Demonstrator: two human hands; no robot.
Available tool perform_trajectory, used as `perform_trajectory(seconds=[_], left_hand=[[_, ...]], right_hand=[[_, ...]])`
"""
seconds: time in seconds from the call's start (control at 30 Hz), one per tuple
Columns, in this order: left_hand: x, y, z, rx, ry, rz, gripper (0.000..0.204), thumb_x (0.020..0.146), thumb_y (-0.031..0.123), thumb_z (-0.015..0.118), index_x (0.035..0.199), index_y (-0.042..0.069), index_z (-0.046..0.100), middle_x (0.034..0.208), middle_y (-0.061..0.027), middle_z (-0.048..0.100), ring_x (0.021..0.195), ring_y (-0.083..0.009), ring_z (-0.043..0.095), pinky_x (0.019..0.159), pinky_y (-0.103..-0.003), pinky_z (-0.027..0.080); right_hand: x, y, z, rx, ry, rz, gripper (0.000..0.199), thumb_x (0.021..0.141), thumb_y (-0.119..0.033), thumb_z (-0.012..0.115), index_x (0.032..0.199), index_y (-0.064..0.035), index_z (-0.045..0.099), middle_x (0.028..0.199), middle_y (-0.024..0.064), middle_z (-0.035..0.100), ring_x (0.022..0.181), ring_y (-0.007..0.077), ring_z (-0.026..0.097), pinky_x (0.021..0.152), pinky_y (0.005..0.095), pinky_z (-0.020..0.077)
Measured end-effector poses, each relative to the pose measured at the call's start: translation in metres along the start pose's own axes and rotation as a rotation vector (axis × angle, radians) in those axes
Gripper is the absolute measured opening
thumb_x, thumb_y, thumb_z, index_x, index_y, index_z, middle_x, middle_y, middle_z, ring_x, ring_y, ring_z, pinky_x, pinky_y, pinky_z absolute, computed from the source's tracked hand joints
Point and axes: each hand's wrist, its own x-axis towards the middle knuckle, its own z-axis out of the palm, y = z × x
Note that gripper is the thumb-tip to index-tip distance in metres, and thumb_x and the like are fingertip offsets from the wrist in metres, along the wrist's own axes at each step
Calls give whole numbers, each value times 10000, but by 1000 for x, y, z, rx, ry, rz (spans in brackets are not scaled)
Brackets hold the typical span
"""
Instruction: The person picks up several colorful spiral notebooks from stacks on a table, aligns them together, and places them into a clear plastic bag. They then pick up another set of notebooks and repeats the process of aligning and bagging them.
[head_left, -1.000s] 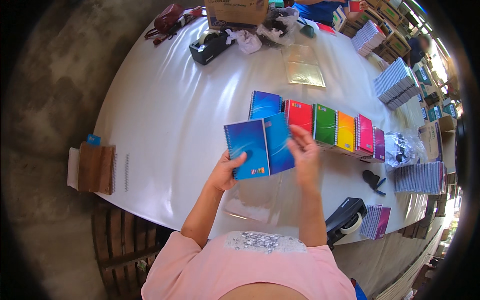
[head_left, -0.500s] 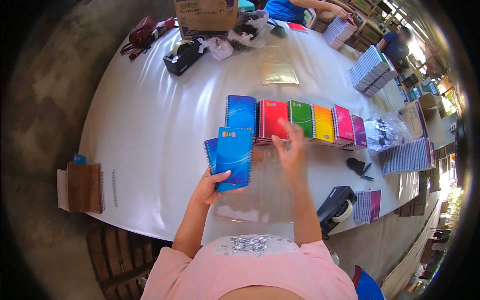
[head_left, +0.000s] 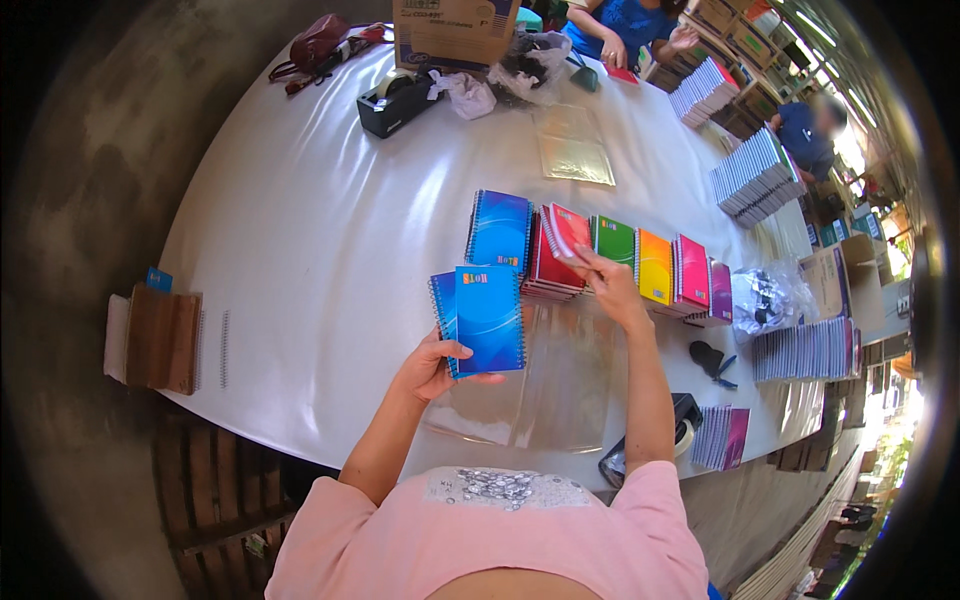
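Two blue spiral notebooks (head_left: 490, 325), fanned one over the other, are gripped at their lower end by my left hand (head_left: 430, 366), thumb on top. My right hand (head_left: 612, 285) pinches the lower corner of a red spiral notebook (head_left: 567, 232), which is tilted up off the red notebook stack (head_left: 553, 275). To its left is a blue notebook stack (head_left: 500, 225). On the right, in a row, stand a green stack (head_left: 613, 240), a yellow stack (head_left: 655, 265), a pink stack (head_left: 692, 270) and a purple stack (head_left: 720, 290).
Clear plastic sheets (head_left: 540, 390) lie under my arms. One tape dispenser (head_left: 685, 425) sits beside my right forearm, another tape dispenser (head_left: 398, 103) farther back. Pliers (head_left: 722, 372), a plastic bag (head_left: 770, 285) and more notebook stacks (head_left: 805, 350) line the right. A co-worker (head_left: 625, 30) handles notebooks at the far side.
My right hand has closed on the top red notebook and tilted it up from its stack. My left hand still holds the blue notebooks. The whole view has shifted slightly.
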Motion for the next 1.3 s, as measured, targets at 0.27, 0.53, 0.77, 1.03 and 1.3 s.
perform_trajectory(seconds=[0.27, 0.53, 0.77, 1.03, 1.3], left_hand=[[21, -7, 8, -113, 12, -106, 622, 803, 52, 503, 1372, 14, 253, 1329, -212, 407, 1157, -412, 475, 824, -641, 473], [35, -26, 9, -234, -132, -35, 564, 798, 177, 566, 1297, -4, 376, 1225, -195, 511, 1081, -336, 553, 853, -530, 493], [32, -42, 9, -168, -10, -49, 496, 762, 13, 561, 1237, -45, 427, 1199, -188, 545, 1086, -311, 561, 942, -451, 458], [49, -56, 7, -188, 71, -38, 503, 770, -1, 583, 1244, -37, 419, 1200, -194, 542, 1097, -315, 556, 942, -463, 459], [40, -58, -4, -169, 113, -34, 457, 795, 1, 572, 1227, -35, 427, 1170, -178, 559, 1035, -296, 597, 879, -429, 511]], right_hand=[[-14, -73, -18, -220, 627, -124, 249, 869, -56, 557, 1113, -47, 602, 982, 155, 656, 869, 302, 649, 722, 374, 507], [-93, -130, 29, -635, 171, -479, 333, 789, -140, 614, 1112, -61, 607, 1102, 97, 621, 1031, 237, 589, 834, 350, 458], [-86, -105, -31, -85, -302, -324, 619, 649, -443, 752, 1158, -130, 589, 1307, 118, 449, 1167, 296, 463, 964, 431, 353], [-42, -4, -60, -406, -104, 59, 889, 596, -274, 810, 1369, -240, 374, 1433, 144, 292, 1304, 321, 321, 1023, 523, 301], [-34, 59, -17, -567, -75, -32, 745, 707, -168, 718, 1366, -258, 383, 1351, 204, 409, 1215, 328, 441, 971, 464, 372]])
